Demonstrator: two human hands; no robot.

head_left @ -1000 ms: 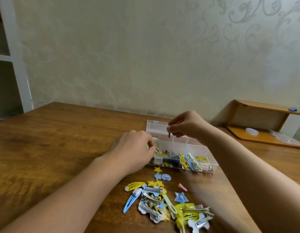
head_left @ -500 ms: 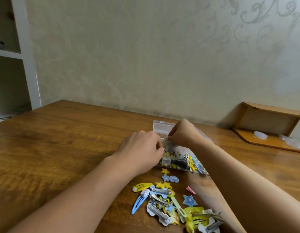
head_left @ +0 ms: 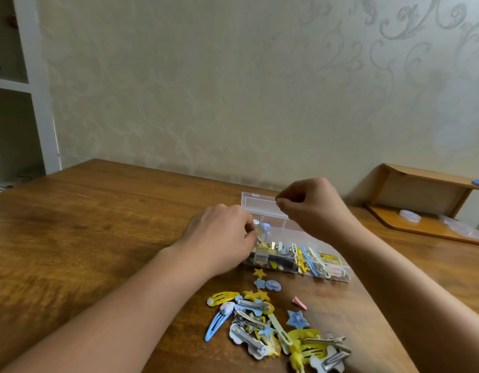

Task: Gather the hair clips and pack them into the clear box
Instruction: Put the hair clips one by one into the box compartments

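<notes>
The clear box (head_left: pixel 337 274) lies open on the wooden table (head_left: pixel 98 224), its lid (head_left: pixel 255 204) standing up at the back and several clips inside. A pile of loose hair clips (head_left: pixel 262 327), yellow, blue and silver, lies in front of it. My left hand (head_left: pixel 219 238) grips the box's left end with curled fingers, next to a blue clip (head_left: pixel 265 227) inside. My right hand (head_left: pixel 311 208) hovers above the box by the lid's upper right corner. Its fingers are curled and its fingertips pinched together, with nothing visible between them.
A wooden shelf unit (head_left: pixel 421 205) lies on the table at the back right, with a small white piece (head_left: pixel 409 215) in it. White shelving (head_left: pixel 31 103) stands at the far left. A patterned wall runs close behind the table.
My right hand went down into the box with a small dark piece, then rose back beside the lid. My left hand stayed at the box's left end.
</notes>
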